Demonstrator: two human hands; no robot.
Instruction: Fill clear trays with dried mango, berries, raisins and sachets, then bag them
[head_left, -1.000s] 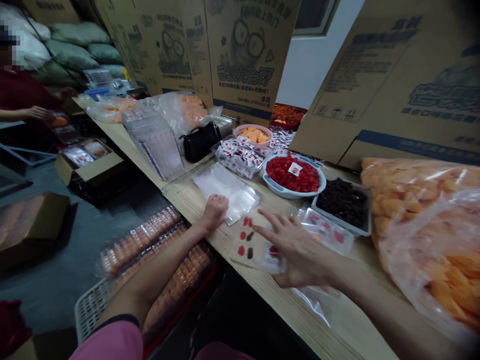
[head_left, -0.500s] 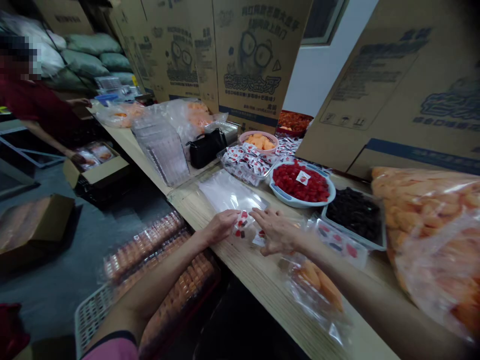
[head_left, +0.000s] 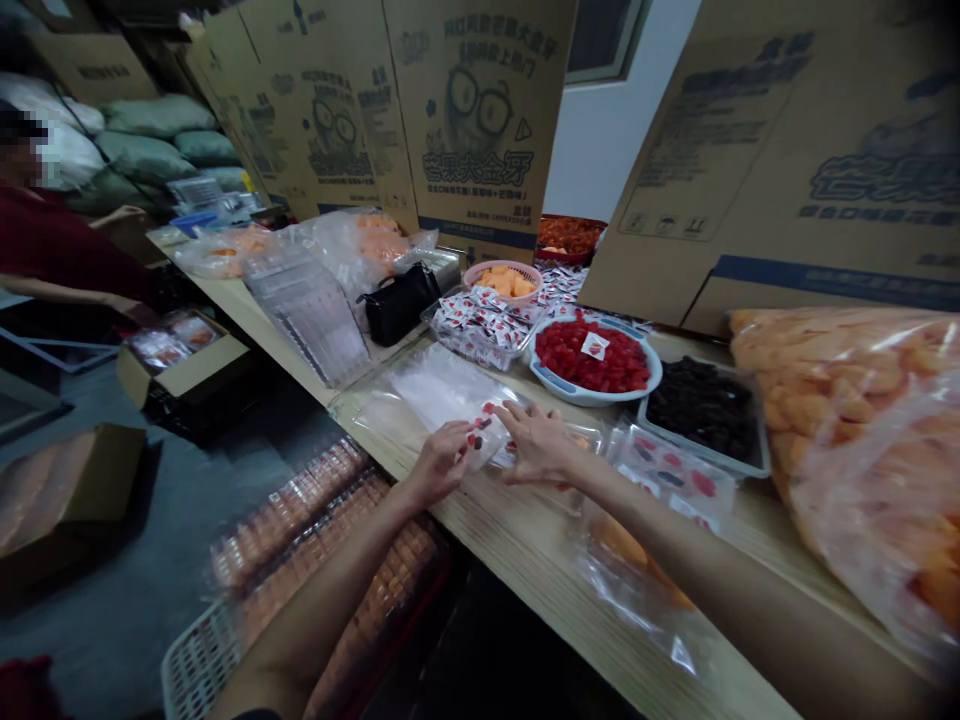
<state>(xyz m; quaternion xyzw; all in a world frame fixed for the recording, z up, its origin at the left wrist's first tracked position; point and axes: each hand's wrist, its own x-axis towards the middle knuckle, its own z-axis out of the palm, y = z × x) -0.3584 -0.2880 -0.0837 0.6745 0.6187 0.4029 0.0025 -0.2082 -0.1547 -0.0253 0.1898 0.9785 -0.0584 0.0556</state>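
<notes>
My left hand (head_left: 441,462) pinches the near left edge of a clear plastic bag (head_left: 482,436) printed with red and dark spots. Just right of it, my right hand (head_left: 534,442) has its fingers spread over the bag's right side and a clear tray on the wooden table. Flat clear bags (head_left: 439,385) lie beyond both hands. Under my right forearm rests a clear bag with orange pieces (head_left: 626,545). Another spotted bag (head_left: 671,475) lies beside that forearm.
Behind are a bowl of red pieces (head_left: 585,388), a tray of dark pieces (head_left: 701,412), sachets (head_left: 480,322), a black pouch (head_left: 401,305) and stacked trays (head_left: 322,325). A large orange-filled bag (head_left: 840,420) stands right. Packed trays (head_left: 300,500) sit below left. A person in red is far left.
The spotted bag and both hands have shifted slightly. The view has turned a little. At the far left, the person's raised hand has moved away from the table's end.
</notes>
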